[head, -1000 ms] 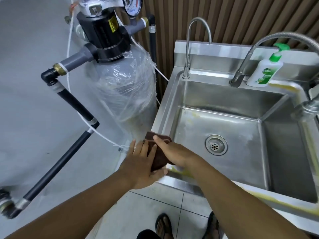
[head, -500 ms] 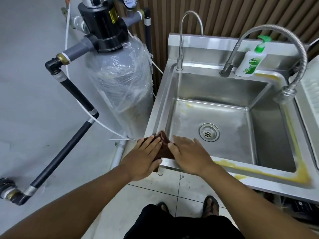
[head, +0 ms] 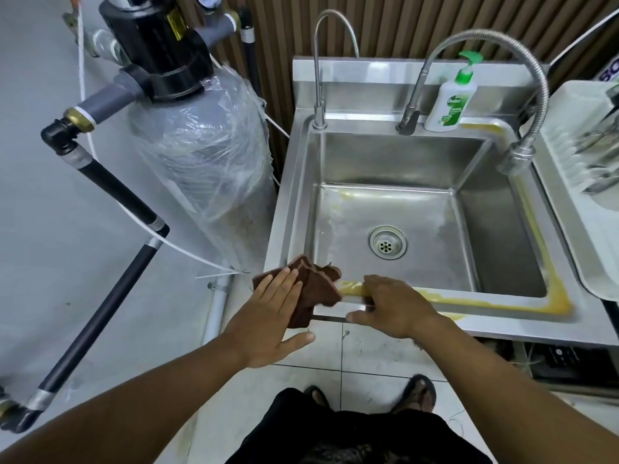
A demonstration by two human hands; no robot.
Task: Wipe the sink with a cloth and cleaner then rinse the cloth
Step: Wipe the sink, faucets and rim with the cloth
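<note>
While our left hand [head: 271,316] lies flat on the cloth [head: 315,289], we cannot tell our right hand [head: 392,306] grip at the sink [head: 522,318] near rim.

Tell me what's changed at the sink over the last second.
The right hand slid right along the sink's front rim, off the brown cloth. The left hand stayed flat on the cloth at the front-left corner. The soap bottle stayed put on the back ledge.

- The right hand [head: 392,306] is sliding rightward along the front rim of the sink [head: 502,318], away from the cloth [head: 315,289].
- A yellow cleaner streak [head: 351,287] is showing between them.
</note>
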